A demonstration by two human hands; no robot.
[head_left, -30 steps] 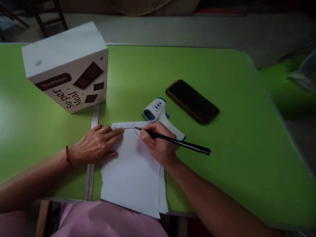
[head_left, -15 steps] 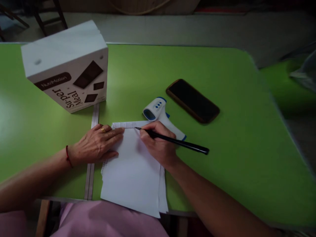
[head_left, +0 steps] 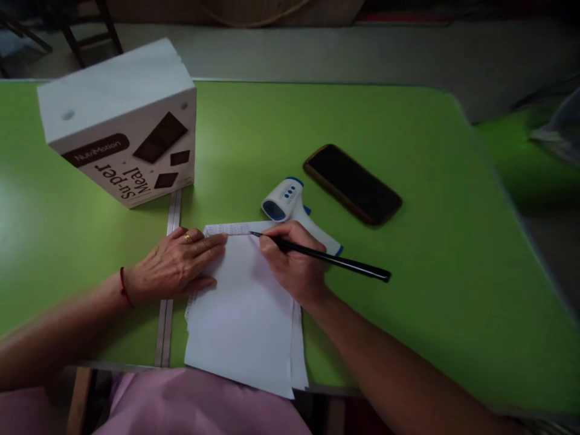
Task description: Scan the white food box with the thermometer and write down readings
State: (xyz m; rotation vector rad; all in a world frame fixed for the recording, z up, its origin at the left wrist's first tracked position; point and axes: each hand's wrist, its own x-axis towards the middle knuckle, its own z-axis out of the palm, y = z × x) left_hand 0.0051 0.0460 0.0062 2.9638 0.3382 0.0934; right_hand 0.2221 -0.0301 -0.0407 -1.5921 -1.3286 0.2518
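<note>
A small stack of white paper (head_left: 242,320) lies before me on the green table, with rows of handwriting along its top edge. My left hand (head_left: 183,260) rests flat on the paper's upper left side, fingers stretched out; it wears a gold ring and a red cord bracelet. In my right hand (head_left: 294,260) a black pen (head_left: 344,263) is gripped between thumb and fingers. Its tip touches or nearly touches the paper at the end of the written lines. Just behind that hand lies a white and blue infrared thermometer (head_left: 285,199), its handle partly hidden by my fingers.
A white NutriMotion box (head_left: 122,121) stands upright at the left. A dark phone in a brown case (head_left: 353,184) lies to the right of the thermometer. A metal seam (head_left: 165,332) crosses the green table (head_left: 453,272). Beyond the far edge stands a wooden chair (head_left: 93,36).
My right hand and the pen have shifted slightly to the right along the written line. My left hand stays in place on the paper.
</note>
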